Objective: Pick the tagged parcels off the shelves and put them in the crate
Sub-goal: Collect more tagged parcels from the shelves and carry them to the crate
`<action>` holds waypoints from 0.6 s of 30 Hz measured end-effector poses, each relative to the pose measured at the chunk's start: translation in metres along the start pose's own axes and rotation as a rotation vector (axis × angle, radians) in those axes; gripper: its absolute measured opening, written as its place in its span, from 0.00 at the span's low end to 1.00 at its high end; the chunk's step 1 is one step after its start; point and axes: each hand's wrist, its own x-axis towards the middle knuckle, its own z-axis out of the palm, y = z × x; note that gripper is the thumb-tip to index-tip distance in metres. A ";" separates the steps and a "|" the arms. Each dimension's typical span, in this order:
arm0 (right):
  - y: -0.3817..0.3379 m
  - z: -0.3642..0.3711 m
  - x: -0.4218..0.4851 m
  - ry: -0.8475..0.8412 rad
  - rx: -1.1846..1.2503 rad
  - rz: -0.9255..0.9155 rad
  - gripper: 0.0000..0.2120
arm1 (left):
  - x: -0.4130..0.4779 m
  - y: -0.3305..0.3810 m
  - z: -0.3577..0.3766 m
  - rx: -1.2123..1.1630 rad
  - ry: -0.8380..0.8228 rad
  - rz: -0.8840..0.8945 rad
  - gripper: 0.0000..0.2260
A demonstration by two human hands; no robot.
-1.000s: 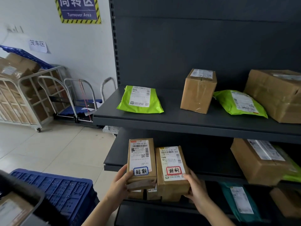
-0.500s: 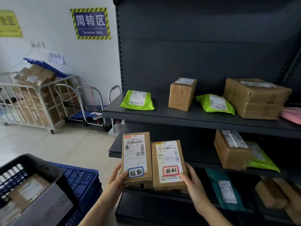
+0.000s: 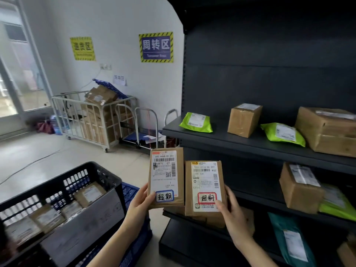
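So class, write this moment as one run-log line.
left hand: holds blue-tagged parcel | right hand: holds red-tagged parcel | black crate: lower left, part-filled

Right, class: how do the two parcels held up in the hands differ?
The left-hand parcel has a blue-bordered tag; the right-hand parcel has a red-bordered one. The left-hand parcel is held higher than the right-hand parcel. The left hand grips its parcel's left edge, the right hand the other's right edge. Both are brown, flat, white-labelled, held upright.
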 end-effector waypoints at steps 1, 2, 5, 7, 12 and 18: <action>0.001 0.008 0.000 -0.017 -0.003 -0.002 0.22 | -0.007 0.005 -0.007 0.005 0.018 0.008 0.23; -0.002 0.017 -0.001 -0.038 0.005 -0.008 0.21 | -0.013 0.008 -0.015 0.013 0.041 0.014 0.25; -0.010 0.047 0.001 -0.110 0.064 -0.025 0.20 | -0.031 0.014 -0.043 0.026 0.124 0.034 0.23; -0.015 0.067 0.002 -0.159 0.058 -0.019 0.19 | -0.040 0.016 -0.062 0.043 0.173 0.050 0.17; -0.012 0.121 0.017 -0.271 0.039 -0.017 0.24 | -0.062 0.024 -0.108 0.063 0.271 0.050 0.19; -0.019 0.203 0.031 -0.376 0.057 0.004 0.22 | -0.074 0.031 -0.179 0.066 0.391 0.007 0.25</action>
